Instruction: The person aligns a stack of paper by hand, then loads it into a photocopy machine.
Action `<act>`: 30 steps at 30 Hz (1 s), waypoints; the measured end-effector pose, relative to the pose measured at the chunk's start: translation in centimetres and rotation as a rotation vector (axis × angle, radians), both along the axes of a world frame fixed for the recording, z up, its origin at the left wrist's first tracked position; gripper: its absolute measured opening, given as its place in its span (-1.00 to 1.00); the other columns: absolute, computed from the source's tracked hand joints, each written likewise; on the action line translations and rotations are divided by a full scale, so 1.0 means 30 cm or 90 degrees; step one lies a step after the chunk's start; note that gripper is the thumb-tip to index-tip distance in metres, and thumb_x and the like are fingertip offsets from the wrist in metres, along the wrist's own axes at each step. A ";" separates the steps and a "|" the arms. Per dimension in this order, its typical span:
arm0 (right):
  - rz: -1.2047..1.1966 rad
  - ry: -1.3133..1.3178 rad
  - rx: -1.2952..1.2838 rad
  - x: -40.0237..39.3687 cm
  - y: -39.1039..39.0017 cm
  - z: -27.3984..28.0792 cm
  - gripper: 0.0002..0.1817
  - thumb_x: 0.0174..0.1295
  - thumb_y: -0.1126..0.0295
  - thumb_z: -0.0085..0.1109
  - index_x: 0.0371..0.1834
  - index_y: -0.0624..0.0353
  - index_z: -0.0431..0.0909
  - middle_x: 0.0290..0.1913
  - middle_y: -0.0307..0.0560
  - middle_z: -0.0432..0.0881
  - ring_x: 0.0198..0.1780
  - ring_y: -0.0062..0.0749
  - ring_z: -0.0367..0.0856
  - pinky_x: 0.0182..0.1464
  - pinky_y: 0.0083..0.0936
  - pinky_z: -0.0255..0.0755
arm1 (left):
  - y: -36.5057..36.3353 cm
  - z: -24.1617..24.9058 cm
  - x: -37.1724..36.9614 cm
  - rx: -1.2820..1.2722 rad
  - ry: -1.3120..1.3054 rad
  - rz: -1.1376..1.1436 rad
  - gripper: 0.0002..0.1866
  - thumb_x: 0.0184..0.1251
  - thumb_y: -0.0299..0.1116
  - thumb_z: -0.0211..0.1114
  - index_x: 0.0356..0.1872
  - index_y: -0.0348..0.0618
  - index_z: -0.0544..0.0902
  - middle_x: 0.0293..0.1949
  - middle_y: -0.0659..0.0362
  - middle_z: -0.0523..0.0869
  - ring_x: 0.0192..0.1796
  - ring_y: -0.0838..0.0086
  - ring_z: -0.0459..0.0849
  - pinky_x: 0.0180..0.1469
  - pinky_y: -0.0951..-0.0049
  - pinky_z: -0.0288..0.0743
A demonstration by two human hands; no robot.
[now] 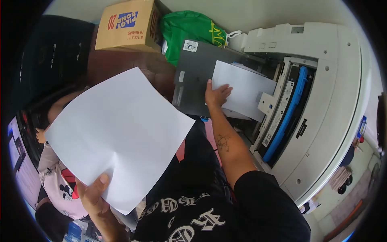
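Plainly, the left hand [94, 196] was closed on a large white sheet [123, 129] near its bottom corner, the thumb pressed on the upper face beside a crease and the other fingers hidden beneath. Whether it was one sheet or several could not be told. The paper bowed in the air, well left of the dark grey panel [196, 76].

The right hand [217, 95] was loosely open, its fingers lying on the left edge of the white paper [246, 90] and its thumb beside that edge. This paper overlay the right side of the panel and reached toward the copier [338, 80], where a small beige tab [267, 103] overlapped its right end. A long blue bar [286, 117] showed inside the machine.

Beyond the panel's far edge sat a green bag [187, 30], with a cardboard box [123, 28] just beside it. At the left, partly behind the raised sheet, was another person in a pink top [56, 177].
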State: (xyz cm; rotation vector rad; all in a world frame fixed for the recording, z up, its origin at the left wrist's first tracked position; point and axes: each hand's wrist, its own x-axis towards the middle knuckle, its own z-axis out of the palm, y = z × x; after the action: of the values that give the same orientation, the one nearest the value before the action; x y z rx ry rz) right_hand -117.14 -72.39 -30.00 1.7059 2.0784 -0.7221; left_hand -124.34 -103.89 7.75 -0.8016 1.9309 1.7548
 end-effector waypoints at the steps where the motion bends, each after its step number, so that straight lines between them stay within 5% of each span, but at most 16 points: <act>1: -0.003 0.004 -0.005 -0.006 0.009 0.019 0.17 0.25 -0.38 -0.13 0.53 0.43 -0.33 0.58 0.36 -0.38 0.61 0.11 -0.36 0.53 0.05 -0.26 | 0.003 -0.001 -0.013 0.003 -0.001 -0.002 -0.26 -0.01 -0.57 0.36 0.29 -0.48 0.32 0.05 -0.16 0.63 0.01 0.10 0.69 0.12 0.26 0.55; 2: -0.006 0.007 -0.010 -0.008 0.019 0.034 0.17 0.25 -0.38 -0.13 0.53 0.43 -0.33 0.58 0.35 -0.38 0.61 0.10 -0.36 0.54 0.04 -0.27 | 0.018 0.002 -0.022 -0.017 -0.013 0.017 -0.25 -0.10 -0.55 0.40 0.24 -0.51 0.37 0.04 -0.11 0.62 0.06 0.14 0.62 0.21 0.25 0.41; 13: 0.015 -0.006 0.007 -0.061 -0.049 0.002 0.22 0.21 -0.40 -0.07 0.53 0.44 -0.35 0.58 0.36 -0.40 0.61 0.09 -0.43 0.54 0.06 -0.29 | 0.009 -0.034 -0.065 -0.076 0.004 0.026 -0.22 -0.05 -0.52 0.43 0.29 -0.49 0.34 0.08 -0.14 0.61 0.07 0.11 0.65 0.19 0.26 0.47; 20: 0.013 0.048 0.146 -0.078 -0.021 0.072 0.19 0.00 -0.12 0.39 0.51 0.36 -0.10 0.54 0.30 -0.13 0.55 0.14 -0.14 0.50 0.12 -0.19 | -0.024 -0.035 -0.103 -0.051 0.015 0.003 -0.24 -0.03 -0.54 0.40 0.29 -0.47 0.32 0.04 -0.16 0.62 0.00 0.11 0.69 0.13 0.26 0.55; 23: 0.204 0.087 0.178 -0.085 -0.001 0.133 0.21 -0.13 0.00 0.51 0.49 0.32 -0.05 0.54 0.28 -0.11 0.56 0.16 -0.15 0.50 0.14 -0.20 | -0.021 -0.024 -0.125 -0.078 -0.033 -0.003 -0.18 -0.11 -0.44 0.52 0.26 -0.49 0.38 0.07 -0.08 0.62 0.08 0.16 0.61 0.22 0.27 0.41; 30: 0.340 0.112 0.157 -0.137 0.002 0.111 0.13 -0.19 0.16 0.51 0.44 0.32 0.02 0.49 0.26 -0.02 0.53 0.18 -0.14 0.49 0.15 -0.21 | -0.007 -0.028 -0.120 -0.074 -0.024 -0.019 -0.17 -0.10 -0.42 0.52 0.27 -0.49 0.37 0.07 -0.08 0.62 0.08 0.16 0.61 0.22 0.27 0.41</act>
State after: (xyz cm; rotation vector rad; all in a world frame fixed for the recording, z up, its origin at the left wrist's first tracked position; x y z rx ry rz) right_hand -121.24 -72.32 -26.68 1.1266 2.6764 -0.4715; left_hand -127.92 -104.09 6.91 -0.8345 2.0240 1.6116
